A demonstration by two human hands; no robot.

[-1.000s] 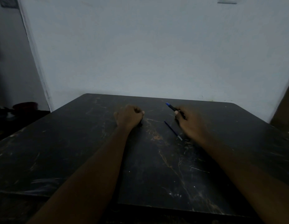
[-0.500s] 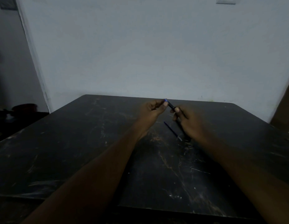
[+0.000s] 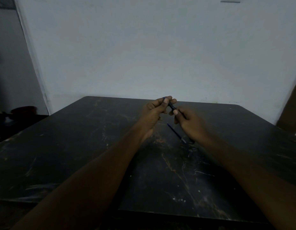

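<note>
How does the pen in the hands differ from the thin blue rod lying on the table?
The pen is thick and dark; the rod is thin and blue with a pale tip. The pen is held off the table, pinched by the left hand and right hand; the rod lies flat on it. Both slant the same way.

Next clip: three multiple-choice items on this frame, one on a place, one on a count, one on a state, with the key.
1. Where does the refill lie? A on the table; B in a cup; C on the floor.
2. How many hands hold the pen? A none; B one; C two.
3. The right hand is: A flat on the table; B pinching the pen; C out of view.
Key: 1 A, it rests on the dark top; 2 C, the left hand grips the far end too; 3 B, its fingertips close on the barrel.
</note>
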